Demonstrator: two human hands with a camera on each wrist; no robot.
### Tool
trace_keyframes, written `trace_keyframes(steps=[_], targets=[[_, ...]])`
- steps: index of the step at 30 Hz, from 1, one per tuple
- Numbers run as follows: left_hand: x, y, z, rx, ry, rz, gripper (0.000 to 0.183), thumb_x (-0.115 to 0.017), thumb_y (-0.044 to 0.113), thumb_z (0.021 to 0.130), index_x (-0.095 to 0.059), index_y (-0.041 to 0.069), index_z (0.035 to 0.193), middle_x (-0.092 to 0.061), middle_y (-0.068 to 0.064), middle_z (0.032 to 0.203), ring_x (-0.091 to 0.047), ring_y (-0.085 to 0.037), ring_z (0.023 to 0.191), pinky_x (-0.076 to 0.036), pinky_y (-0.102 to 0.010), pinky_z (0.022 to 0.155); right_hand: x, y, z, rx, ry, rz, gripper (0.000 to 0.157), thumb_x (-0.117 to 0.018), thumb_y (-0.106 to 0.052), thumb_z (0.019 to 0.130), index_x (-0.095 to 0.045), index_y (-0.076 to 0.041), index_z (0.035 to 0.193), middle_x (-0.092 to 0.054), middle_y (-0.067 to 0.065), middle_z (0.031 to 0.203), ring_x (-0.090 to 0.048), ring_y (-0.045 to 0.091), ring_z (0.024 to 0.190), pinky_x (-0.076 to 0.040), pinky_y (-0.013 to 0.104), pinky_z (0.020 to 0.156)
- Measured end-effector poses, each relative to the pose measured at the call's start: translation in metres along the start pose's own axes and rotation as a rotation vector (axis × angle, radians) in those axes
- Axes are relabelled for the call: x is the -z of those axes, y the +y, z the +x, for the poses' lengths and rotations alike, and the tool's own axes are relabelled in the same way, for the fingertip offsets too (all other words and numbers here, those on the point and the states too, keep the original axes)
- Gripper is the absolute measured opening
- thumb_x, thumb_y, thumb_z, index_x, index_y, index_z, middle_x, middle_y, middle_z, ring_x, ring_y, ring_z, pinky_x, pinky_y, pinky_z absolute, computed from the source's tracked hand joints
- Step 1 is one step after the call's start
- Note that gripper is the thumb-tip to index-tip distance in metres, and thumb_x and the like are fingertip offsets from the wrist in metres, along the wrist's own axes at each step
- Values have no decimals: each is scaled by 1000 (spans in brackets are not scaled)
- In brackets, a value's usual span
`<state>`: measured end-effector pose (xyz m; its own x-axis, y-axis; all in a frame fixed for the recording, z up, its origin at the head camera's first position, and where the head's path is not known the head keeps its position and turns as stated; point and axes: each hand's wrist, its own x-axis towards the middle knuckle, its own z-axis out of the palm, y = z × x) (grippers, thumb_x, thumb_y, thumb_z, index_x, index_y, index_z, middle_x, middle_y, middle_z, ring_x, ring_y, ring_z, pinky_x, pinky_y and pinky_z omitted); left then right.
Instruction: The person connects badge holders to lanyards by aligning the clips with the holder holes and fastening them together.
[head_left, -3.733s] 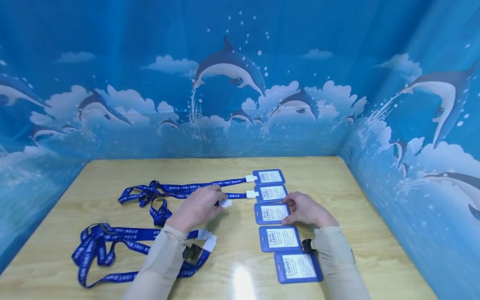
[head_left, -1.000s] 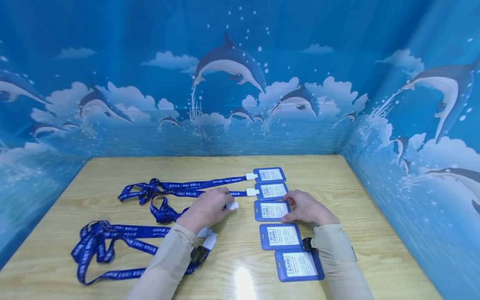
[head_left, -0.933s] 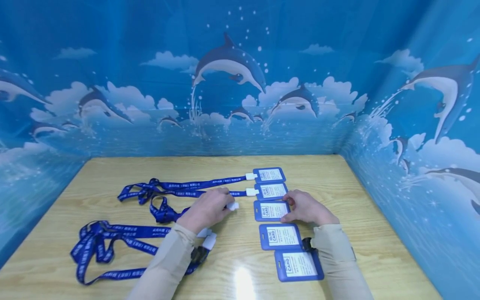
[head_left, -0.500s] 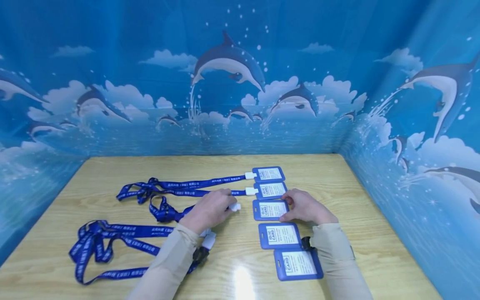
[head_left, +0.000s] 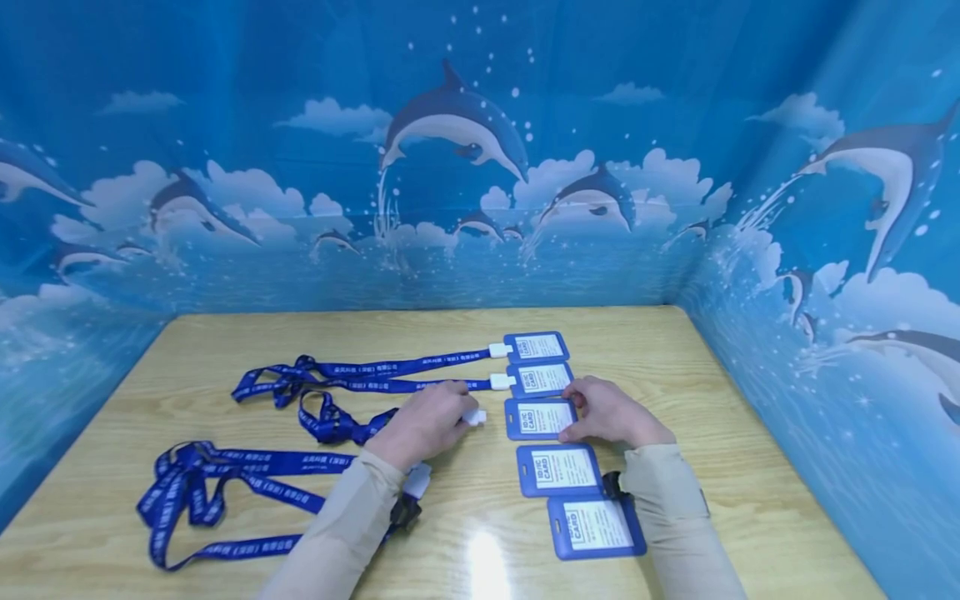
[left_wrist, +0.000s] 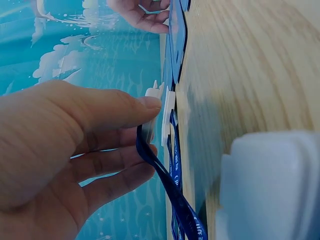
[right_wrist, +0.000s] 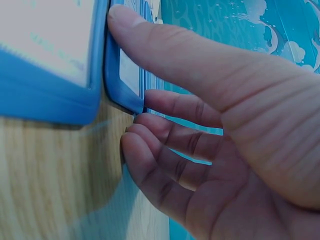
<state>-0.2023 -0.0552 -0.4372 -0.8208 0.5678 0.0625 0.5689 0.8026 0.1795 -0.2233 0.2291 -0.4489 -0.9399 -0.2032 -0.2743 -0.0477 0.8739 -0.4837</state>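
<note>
My left hand (head_left: 427,421) pinches the white plastic clip (head_left: 474,417) of a blue printed lanyard between thumb and fingers. In the left wrist view the lanyard's strap (left_wrist: 172,187) hangs down from that clip. My right hand (head_left: 611,414) holds the middle blue ID badge holder (head_left: 538,418) by its right end, thumb and index finger at opposite edges. The holder lies flat, and a short gap separates its left end from the clip. Two badge holders (head_left: 542,380) farther back are joined to lanyards by white clips (head_left: 501,382).
Two loose badge holders (head_left: 558,469) lie nearer me, below the right hand. More blue lanyards (head_left: 187,492) lie looped at the left, partly under my left forearm. A dolphin-print curtain (head_left: 480,208) borders the wooden table (head_left: 660,350) at the back and sides.
My left hand has shifted right with the lanyard clip, closer to the middle badge holder. The right hand keeps its grip with almost no movement.
</note>
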Motion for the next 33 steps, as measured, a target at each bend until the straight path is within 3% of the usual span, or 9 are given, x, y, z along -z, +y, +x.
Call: trace_keyframes(steps=[33], targets=[[-15,5,9,-22,31,47,21,-74,23,93,-75,15,113,-69,-1,106,-65,-15,94,-60,-29,84,0,-1,1,-8,0,13,66,-92,-22,73,-61,-2,128,-57,6,102,-52,21,89,-49,34,77]])
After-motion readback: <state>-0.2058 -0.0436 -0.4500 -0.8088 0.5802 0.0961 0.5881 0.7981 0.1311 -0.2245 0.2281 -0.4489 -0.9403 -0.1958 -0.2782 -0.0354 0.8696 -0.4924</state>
